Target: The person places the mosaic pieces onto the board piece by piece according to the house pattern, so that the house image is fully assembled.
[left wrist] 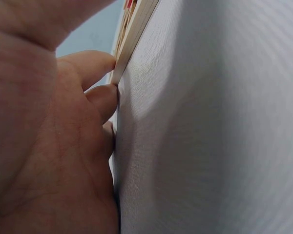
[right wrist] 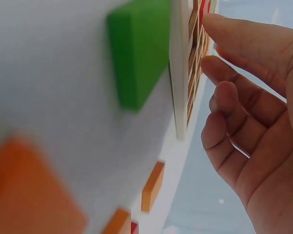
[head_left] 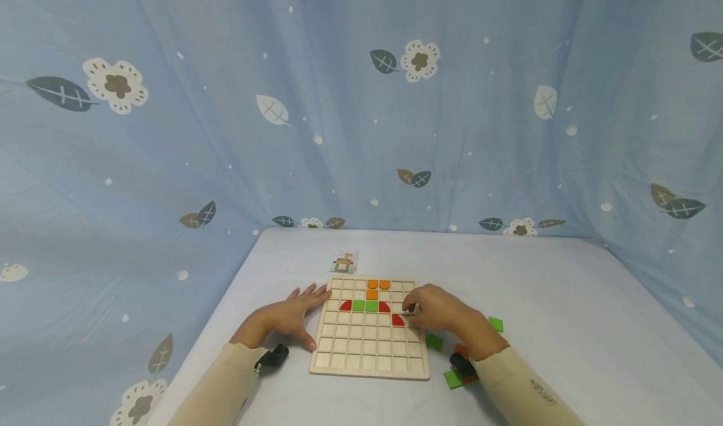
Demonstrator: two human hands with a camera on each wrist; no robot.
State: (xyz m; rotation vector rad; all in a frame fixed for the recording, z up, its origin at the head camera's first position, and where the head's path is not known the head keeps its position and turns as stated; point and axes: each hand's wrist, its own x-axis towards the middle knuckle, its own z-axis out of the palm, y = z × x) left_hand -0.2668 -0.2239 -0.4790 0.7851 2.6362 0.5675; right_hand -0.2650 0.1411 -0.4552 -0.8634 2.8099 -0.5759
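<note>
A wooden grid board [head_left: 361,364] lies flat on the white table. My left hand [head_left: 294,316] is spread along its left side, thumb and fingertips at the edge. In the left wrist view those fingers [left wrist: 100,68] meet the board's side. Over the right side is my right hand [head_left: 437,313], fingers bent loosely, its thumb by a red quarter-circle tile [head_left: 398,320] lying in a cell. The right wrist view shows the thumb [right wrist: 224,27] at red on the board, with no tile visible between the fingers. Other cells hold green square tiles [head_left: 358,305], orange round tiles [head_left: 385,284] and more red quarter-circles [head_left: 346,305].
A small printed pattern card [head_left: 344,262] lies behind the board. Loose tiles are scattered to the right: a green square [head_left: 434,342] close to the board, another green square [head_left: 496,324] farther off, and orange ones partly under my right wrist. A blue patterned curtain [head_left: 339,131] surrounds the table.
</note>
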